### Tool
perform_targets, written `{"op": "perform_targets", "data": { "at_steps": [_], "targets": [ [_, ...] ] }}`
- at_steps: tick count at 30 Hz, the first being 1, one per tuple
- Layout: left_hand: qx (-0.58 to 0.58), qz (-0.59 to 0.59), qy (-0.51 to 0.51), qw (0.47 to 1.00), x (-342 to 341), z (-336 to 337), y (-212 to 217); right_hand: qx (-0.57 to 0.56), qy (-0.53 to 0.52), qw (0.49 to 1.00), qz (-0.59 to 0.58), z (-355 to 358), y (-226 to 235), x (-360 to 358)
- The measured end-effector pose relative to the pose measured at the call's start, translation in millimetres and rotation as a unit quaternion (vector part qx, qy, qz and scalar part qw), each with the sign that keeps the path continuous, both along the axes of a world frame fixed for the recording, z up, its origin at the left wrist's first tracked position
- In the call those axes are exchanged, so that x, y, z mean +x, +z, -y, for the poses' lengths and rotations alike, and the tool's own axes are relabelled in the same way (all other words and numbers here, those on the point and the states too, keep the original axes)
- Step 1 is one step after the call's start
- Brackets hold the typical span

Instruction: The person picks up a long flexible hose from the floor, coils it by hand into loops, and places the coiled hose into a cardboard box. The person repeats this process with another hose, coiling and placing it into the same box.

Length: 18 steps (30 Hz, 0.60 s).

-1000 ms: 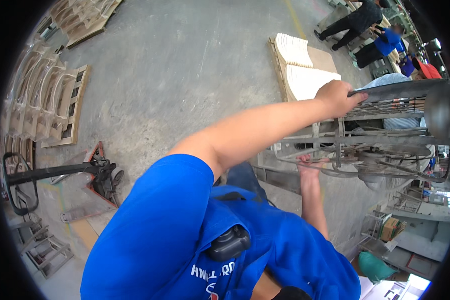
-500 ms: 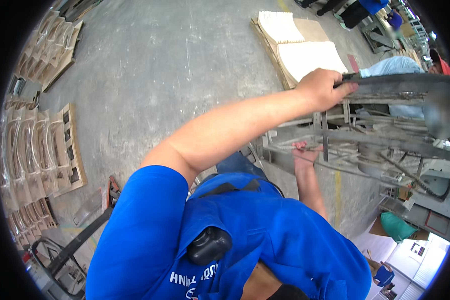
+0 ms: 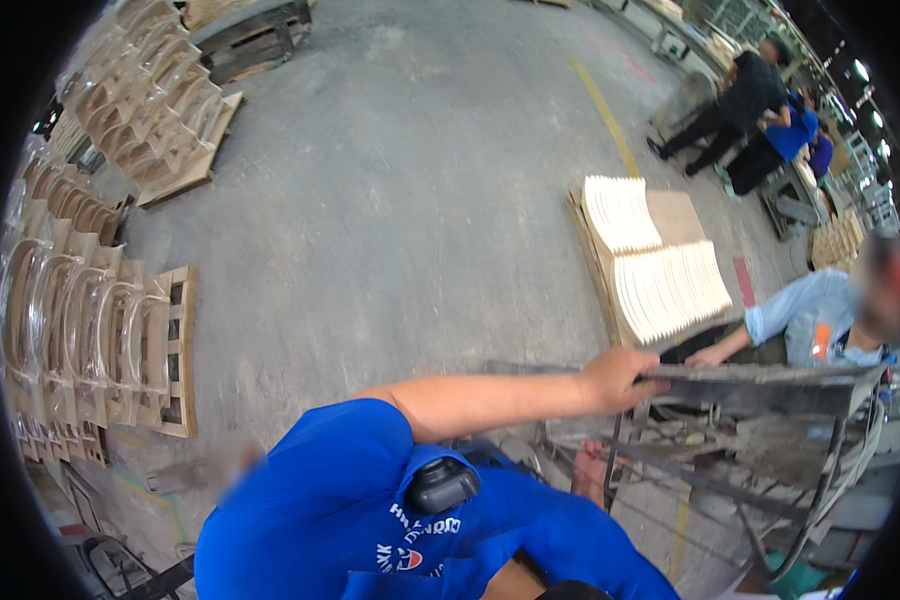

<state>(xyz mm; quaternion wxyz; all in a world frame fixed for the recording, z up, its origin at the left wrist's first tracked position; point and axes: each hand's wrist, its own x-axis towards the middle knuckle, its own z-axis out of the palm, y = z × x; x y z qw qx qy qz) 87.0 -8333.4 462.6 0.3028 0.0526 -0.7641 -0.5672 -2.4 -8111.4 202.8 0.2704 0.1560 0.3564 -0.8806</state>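
My left hand (image 3: 620,380) is closed round the near upper corner of a dark metal frame (image 3: 760,377) with legs and crossbars, at my right. Lower down, my right hand (image 3: 591,466) appears closed round a thin bar of the same frame, partly screened by its bars. Across the frame, a person in a light blue shirt (image 3: 805,318) has a hand (image 3: 708,356) at its far edge.
Beyond the frame, curved pale wooden pieces (image 3: 667,290) lie stacked on a pallet. Plastic-wrapped curved wooden parts (image 3: 80,330) stand on pallets at the left. Several people (image 3: 755,100) stand by benches at the back right. A yellow line (image 3: 605,110) marks the floor.
My view has tilted up, showing more floor and the person across the frame. The frame and both hands sit lower in view, with both hands still holding it.
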Motion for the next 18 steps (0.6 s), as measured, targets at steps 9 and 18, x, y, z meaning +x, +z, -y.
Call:
{"op": "perform_targets", "data": {
  "at_steps": [9, 18],
  "targets": [
    [-0.008, 0.001, -0.057, 0.998, 22.8, 121.8, 7.6, 0.056, -0.008, 0.998, 0.023, 182.0, 44.8, 21.3],
    [-0.022, 0.003, -0.139, 0.99, 42.3, 245.4, 32.6, 0.089, -0.07, 0.994, 0.002, 300.7, 68.7, 72.5]
  ]
}}
